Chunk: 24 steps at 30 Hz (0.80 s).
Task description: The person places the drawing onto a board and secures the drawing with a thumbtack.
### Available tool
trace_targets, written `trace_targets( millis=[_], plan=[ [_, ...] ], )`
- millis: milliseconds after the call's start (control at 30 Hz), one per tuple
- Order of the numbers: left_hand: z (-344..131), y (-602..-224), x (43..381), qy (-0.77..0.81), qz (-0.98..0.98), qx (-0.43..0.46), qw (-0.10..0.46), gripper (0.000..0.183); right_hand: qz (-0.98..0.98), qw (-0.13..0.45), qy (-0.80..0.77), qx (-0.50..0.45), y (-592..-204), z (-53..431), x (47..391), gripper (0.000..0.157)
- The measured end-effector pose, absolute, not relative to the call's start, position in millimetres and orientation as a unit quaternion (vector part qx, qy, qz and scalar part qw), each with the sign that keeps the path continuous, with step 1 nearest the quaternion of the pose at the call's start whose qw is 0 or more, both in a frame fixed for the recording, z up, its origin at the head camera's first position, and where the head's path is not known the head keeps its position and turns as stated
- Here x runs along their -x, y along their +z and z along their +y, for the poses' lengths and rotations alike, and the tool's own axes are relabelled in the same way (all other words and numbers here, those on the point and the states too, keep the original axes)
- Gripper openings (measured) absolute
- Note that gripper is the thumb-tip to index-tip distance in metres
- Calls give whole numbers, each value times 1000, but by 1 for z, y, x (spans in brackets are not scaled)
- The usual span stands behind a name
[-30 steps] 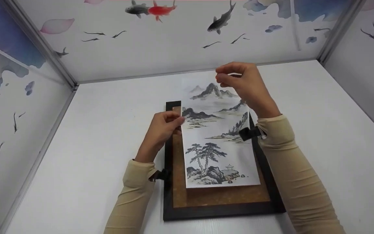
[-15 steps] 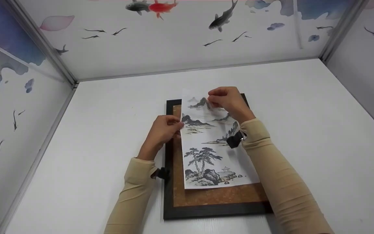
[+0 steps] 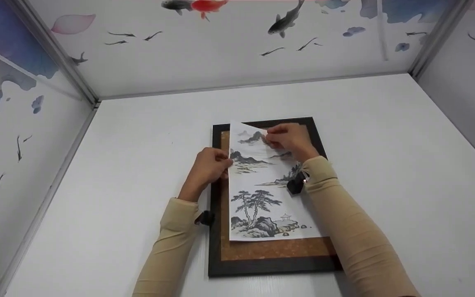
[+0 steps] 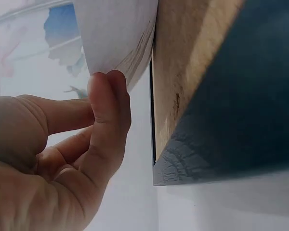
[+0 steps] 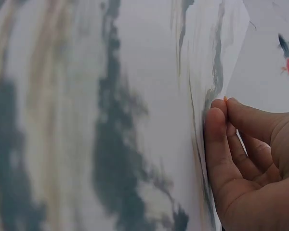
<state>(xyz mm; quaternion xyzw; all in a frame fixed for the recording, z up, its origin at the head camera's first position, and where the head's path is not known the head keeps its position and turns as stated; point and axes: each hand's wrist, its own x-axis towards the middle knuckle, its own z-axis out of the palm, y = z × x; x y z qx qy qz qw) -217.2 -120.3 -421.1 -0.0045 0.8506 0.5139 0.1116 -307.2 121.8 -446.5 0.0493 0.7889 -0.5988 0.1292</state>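
Note:
A sheet of paper with an ink landscape print [image 3: 262,208] overlaps the black-framed corkboard [image 3: 274,251]. My left hand [image 3: 208,167] pinches the sheet's left edge between thumb and fingers; in the left wrist view the paper [image 4: 116,31] curves up, apart from the cork. My right hand [image 3: 291,139] is over the upper right of the print, its fingertips at the painted mountains. A tiny orange thing [image 5: 225,99] shows between right thumb and fingers, mostly hidden by them. The other right fingers lie close along the paper. The sheet's upper right corner is hidden behind this hand.
The corkboard lies on a white table [image 3: 130,177]. Upright panels printed with fish and petals [image 3: 204,45] stand at the back and both sides, joined by grey metal posts [image 3: 56,49]. A small black camera [image 3: 296,184] sits at the right cuff.
My right hand has come down and a little left, from above the sheet's top onto its upper right. The sheet's top has lowered, uncovering the frame's top. My left hand keeps its pinch.

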Motion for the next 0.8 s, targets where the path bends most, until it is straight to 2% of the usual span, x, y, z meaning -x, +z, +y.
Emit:
trace_targets(
  millis=[400,700,800],
  plan=[
    [-118,-422,215,444,890,-17,105,25,814,116,-565,-65,-445,115,304,24],
    [-112,-422,209,341,933,-63,92,33,844,124,-518,-66,-442,115,309,25],
    [-110,-422,207,320,940,-70,93,42,833,136,-531,-74,-442,115,310,25]
  ],
)
